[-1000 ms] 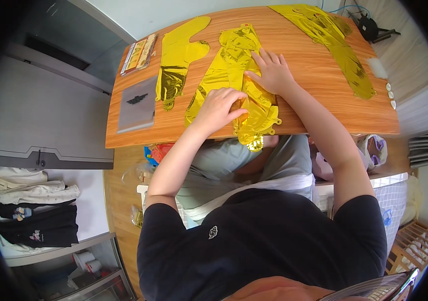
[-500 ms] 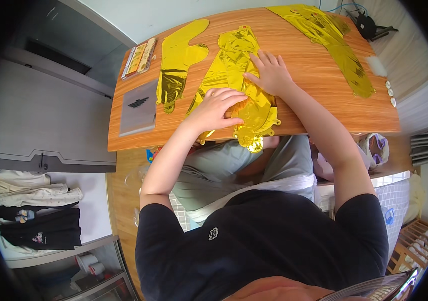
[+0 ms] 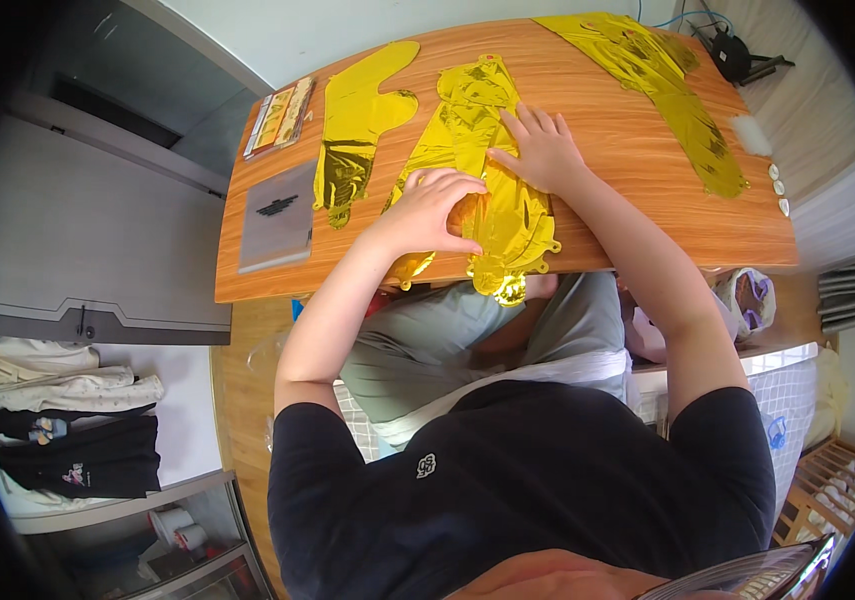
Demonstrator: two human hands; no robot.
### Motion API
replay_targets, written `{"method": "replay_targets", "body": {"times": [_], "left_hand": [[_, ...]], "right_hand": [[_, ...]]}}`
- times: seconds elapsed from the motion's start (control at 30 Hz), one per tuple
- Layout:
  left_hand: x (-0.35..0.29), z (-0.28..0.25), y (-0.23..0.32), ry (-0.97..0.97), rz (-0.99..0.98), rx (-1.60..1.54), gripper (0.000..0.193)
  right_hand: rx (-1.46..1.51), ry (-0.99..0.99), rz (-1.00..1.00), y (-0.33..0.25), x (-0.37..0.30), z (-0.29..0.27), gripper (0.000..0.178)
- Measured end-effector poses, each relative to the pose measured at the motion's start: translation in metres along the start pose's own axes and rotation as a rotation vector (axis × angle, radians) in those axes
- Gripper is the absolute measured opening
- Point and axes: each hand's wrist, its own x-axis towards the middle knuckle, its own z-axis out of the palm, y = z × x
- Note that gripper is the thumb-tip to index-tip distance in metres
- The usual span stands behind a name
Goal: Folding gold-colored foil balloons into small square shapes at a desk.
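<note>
Pressing down with both hands on the gold foil balloon (image 3: 482, 170), which runs lengthwise away from the person across the wooden table (image 3: 627, 230). The left hand (image 3: 427, 210) curls over its near half, fingers bent; the right hand (image 3: 545, 150) lies flat and spread just beyond. The balloon's lower tip overhangs the edge, partly hidden.

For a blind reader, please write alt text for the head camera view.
Both hands, left hand and right hand, press flat on a gold foil balloon lying on a wooden table. More gold foil pieces lie alongside.
</note>
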Motion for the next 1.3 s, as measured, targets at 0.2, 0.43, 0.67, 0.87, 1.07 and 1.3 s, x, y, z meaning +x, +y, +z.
{"method": "replay_targets", "body": {"times": [0.2, 0.43, 0.67, 0.87, 1.07, 1.3], "left_hand": [[0.008, -0.003, -0.002, -0.025, -0.035, 0.043, 0.102], [0.016, -0.003, -0.005, -0.085, -0.096, 0.059, 0.134], [0.017, -0.007, -0.001, -0.126, -0.104, -0.01, 0.147], [0.021, -0.012, 0.008, -0.195, -0.125, 0.048, 0.149], [0.019, -0.007, -0.01, -0.153, -0.109, -0.073, 0.144], [-0.038, -0.016, -0.02, 0.321, -0.515, -0.361, 0.066]], "right_hand": [[0.005, 0.004, 0.0, 0.0, 0.0, 0.0, 0.084], [-0.036, 0.003, -0.02, 0.001, -0.001, -0.002, 0.094], [-0.045, -0.032, -0.017, -0.003, -0.001, -0.008, 0.107], [-0.044, -0.052, -0.009, -0.001, 0.0, -0.007, 0.112], [-0.054, -0.046, -0.002, -0.001, 0.003, -0.003, 0.119], [-0.033, -0.04, -0.001, -0.001, 0.0, -0.008, 0.115]]}}
